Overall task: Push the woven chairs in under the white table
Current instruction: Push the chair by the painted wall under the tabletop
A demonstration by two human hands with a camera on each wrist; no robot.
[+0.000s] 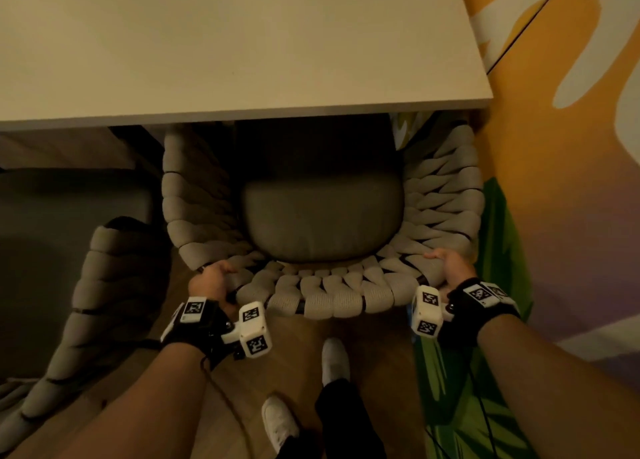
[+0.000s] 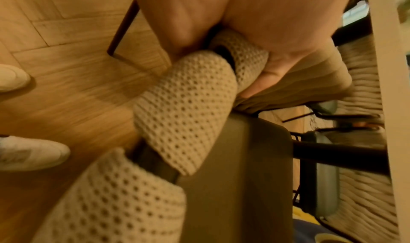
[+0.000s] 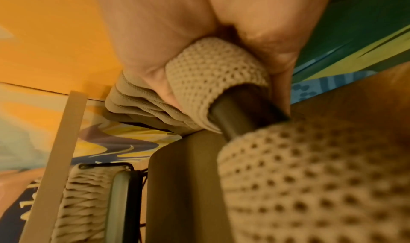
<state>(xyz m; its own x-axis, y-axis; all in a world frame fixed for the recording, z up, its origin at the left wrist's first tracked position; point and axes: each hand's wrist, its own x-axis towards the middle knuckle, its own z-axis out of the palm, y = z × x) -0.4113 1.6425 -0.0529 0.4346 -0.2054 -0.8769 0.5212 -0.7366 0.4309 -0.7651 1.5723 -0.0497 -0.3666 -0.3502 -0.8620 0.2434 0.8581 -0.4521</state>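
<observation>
The fingers (image 3: 155, 82) of the right hand (image 1: 450, 268) are curled round the back rail of the woven chair (image 1: 322, 285); the same rail is gripped by the left hand (image 1: 211, 280); the seat is already partly under the tabletop (image 1: 242, 112). The wall (image 1: 554, 181) lies close on the right; an uneven push could scrape the chair against it or jam an armrest on the edge; a second chair (image 1: 86, 303) waits, left.

Perhaps a café, painted mural wall (image 1: 554, 147) (orange, green), herringbone wood floor (image 2: 66, 89)
</observation>
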